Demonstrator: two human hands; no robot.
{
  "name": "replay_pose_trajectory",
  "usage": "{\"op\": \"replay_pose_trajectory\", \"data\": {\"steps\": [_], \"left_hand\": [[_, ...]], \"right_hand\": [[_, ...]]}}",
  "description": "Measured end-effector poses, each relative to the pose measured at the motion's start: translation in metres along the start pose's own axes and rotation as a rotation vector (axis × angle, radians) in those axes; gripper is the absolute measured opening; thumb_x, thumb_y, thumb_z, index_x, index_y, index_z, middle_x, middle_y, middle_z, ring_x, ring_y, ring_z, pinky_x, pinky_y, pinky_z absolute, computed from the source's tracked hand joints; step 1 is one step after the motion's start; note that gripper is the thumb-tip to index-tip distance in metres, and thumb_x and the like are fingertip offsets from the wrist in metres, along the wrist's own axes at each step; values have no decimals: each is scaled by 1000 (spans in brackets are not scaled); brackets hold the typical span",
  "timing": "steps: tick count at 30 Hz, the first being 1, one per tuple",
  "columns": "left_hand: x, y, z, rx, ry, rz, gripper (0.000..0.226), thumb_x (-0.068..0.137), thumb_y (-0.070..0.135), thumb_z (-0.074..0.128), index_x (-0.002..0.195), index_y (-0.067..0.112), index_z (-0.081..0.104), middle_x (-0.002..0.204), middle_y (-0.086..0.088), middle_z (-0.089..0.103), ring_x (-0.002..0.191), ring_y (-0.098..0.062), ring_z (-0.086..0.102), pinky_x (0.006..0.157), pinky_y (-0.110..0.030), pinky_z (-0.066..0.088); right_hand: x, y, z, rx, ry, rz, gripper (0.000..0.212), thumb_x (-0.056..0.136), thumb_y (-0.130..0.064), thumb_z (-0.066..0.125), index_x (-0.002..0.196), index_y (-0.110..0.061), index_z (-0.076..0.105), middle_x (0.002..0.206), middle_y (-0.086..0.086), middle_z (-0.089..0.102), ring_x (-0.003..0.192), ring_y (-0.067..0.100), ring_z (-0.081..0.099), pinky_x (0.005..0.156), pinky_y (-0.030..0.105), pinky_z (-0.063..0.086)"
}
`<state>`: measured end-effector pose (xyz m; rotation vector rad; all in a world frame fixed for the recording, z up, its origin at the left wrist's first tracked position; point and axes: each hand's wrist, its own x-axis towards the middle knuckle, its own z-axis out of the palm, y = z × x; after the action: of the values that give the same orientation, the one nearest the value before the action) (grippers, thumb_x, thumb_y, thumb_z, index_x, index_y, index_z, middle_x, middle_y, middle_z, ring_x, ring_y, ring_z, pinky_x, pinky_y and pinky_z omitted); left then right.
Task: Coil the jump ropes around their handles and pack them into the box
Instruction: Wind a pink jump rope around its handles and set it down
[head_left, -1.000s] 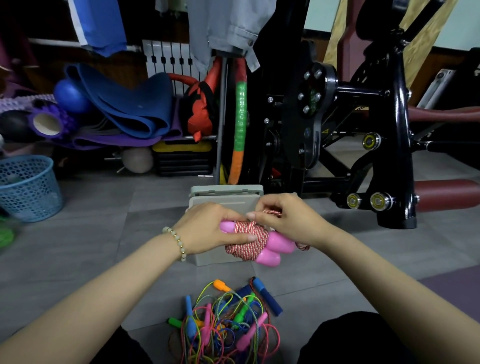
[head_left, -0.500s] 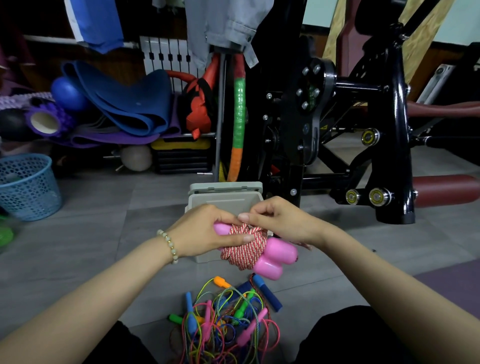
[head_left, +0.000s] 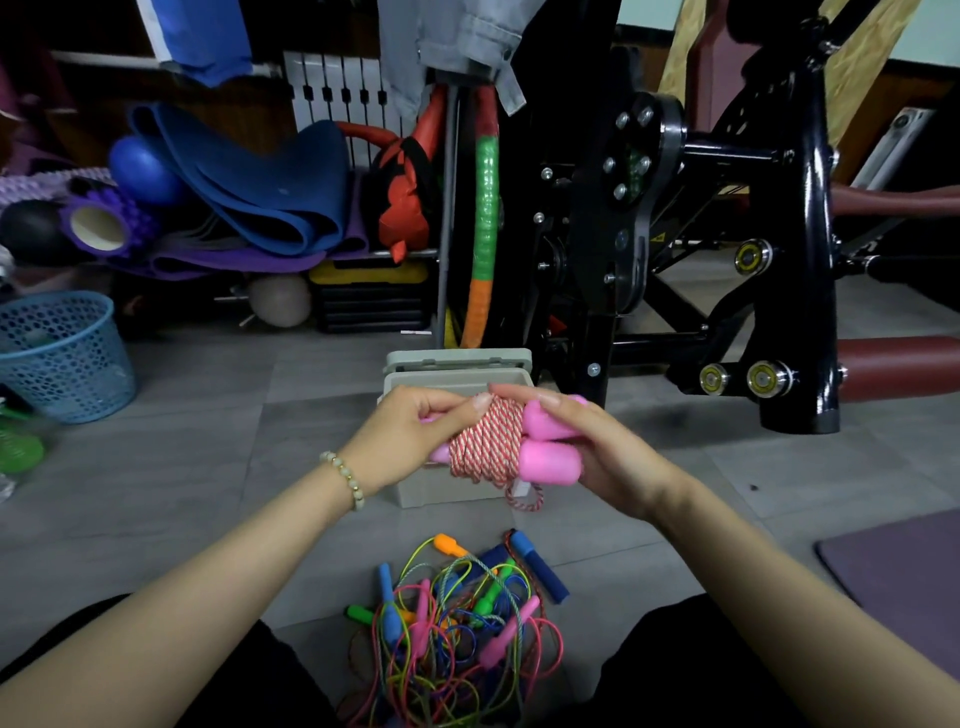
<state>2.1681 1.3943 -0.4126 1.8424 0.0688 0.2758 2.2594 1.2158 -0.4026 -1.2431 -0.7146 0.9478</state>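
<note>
Black gym machine (head_left: 789, 218) at back right, grey floor (head_left: 182, 467) in front. Blue mesh basket (head_left: 62, 358) far left. Grey box (head_left: 457, 371) open on the floor, lid up. Tangled pile of jump ropes (head_left: 452, 634) nearest the camera, between the knees. Left hand (head_left: 400, 441) and right hand (head_left: 597, 447) hold one bundle above the box: fingers of both curled round the pink handles (head_left: 548, 462), with the red-white rope (head_left: 485, 441) coiled tight around them. Short loose loop (head_left: 527, 499) hangs under the coil.
</note>
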Motion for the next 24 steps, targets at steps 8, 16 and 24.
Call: {"op": "replay_pose_trajectory", "data": {"steps": [8,16,24], "left_hand": [[7,-8,17,-76,184,-101,32,85,46,54,69,21,64,55,12,64,54,4,57,59,-17,48],[-6,-7,24,571,114,245,58,88,66,24,139,40,34,135,20,41,116,1,47,94,-28,44],[-4,-13,24,189,166,53,58,71,50,74,119,25,55,92,11,65,75,2,61,66,-16,49]], "right_hand": [[4,33,19,134,292,-36,32,79,-26,71,102,-7,59,83,6,63,73,13,59,66,28,44],[14,40,28,226,528,-62,16,89,-21,61,91,-7,53,65,2,42,53,8,36,52,26,27],[3,41,24,42,280,-38,49,80,-51,58,100,-6,62,73,7,52,61,10,46,60,24,35]]}}
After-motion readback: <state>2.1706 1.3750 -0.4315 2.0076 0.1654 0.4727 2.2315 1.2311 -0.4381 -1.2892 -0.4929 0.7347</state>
